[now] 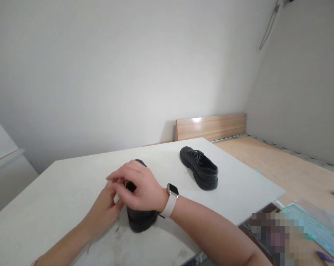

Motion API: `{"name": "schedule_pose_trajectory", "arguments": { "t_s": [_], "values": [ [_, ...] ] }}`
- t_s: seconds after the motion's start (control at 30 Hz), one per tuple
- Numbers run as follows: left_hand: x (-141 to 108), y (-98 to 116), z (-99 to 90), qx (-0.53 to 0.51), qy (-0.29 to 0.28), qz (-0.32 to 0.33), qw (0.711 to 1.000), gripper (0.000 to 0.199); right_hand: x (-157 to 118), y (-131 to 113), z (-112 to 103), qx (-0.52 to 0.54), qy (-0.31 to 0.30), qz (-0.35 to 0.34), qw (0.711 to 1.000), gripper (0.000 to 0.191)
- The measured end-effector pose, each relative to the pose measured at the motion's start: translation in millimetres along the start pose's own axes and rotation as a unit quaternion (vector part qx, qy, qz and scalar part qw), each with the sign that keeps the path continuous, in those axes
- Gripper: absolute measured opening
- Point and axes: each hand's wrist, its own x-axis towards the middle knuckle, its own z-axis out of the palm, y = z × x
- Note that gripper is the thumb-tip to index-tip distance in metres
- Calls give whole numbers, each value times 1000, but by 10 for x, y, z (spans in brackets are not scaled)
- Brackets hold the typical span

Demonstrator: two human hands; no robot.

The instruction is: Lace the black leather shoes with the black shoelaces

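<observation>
A black lace-up shoe (pixel 143 221) stands on the white table with its heel toward me. My right hand (pixel 142 184) reaches across its top, thumb and fingers curled together at the left side of the opening. Close against those fingertips is my left hand (pixel 107 201), its fingers bent in and partly covered by the right. Whatever the fingers pinch is hidden. A thin dark lace end shows below my right wrist. The matching black shoe (pixel 199 168), its lace tied in a bow, sits apart farther right.
The white table (pixel 81 184) bears dark smudges near its front. Beyond its right edge lie a wooden board surface (pixel 252 155) and teal and clear plastic packaging (pixel 319 229). A wood-grain panel (pixel 211 126) stands against the back wall. A pixelated patch covers the lower right.
</observation>
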Motion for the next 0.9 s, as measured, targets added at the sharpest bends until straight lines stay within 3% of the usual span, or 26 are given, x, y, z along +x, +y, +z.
{"name": "schedule_pose_trajectory", "arguments": {
  "t_s": [0.17,0.37,0.47,0.6,0.73,0.9],
  "values": [
    [-53,-60,-80,6,18,43,999,20,-145,267,-220,12,2,-8,1000,21],
    [-81,-4,-104,2,17,40,999,25,-191,370,-168,94,34,90,991,39],
    [-82,37,-97,-7,27,30,999,26,-175,373,-170,87,-7,110,990,43],
    [-80,81,-95,-4,51,2,999,24,-189,351,-174,12,-57,84,995,47],
    [-106,80,-105,6,59,6,998,22,-235,385,-103,-49,-14,56,997,34],
    [-140,49,-111,16,57,32,998,21,-275,467,8,-52,36,26,998,25]
  ]
}}
